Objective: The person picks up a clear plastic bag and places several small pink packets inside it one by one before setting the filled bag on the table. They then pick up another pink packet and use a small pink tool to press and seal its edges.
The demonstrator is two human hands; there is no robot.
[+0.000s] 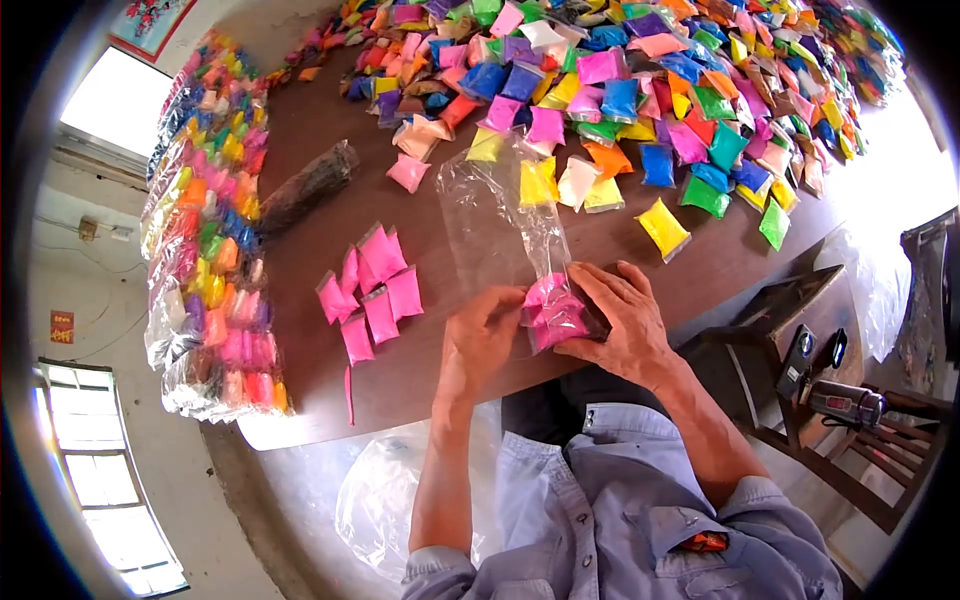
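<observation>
Well, clear bag (530, 240): it lies between your hands just inside the near edge of the table (415, 235), filled end toward you; its long axis runs toward the far edge, leaning left.
Left hand (485, 322): your bent fingers grasp the bag's left side, beside the filled end.
Right hand (628, 325): your spread fingers and thumb hold the same end from the right.
Bagged pink packets (555, 318): plump and glossy, bunched low in the bag.
Loose pink packets (381, 316): flat little pillows with clear seams, off to your left, near the table's near edge; your left hand is nearer.
Slack film: thin, crinkled and see-through, its far end reaching the heap (620, 98) of many-coloured packets along the table's far edge.
Dark roll (310, 188): long, wrapped in shiny wrinkled plastic, toward the table's left edge.
</observation>
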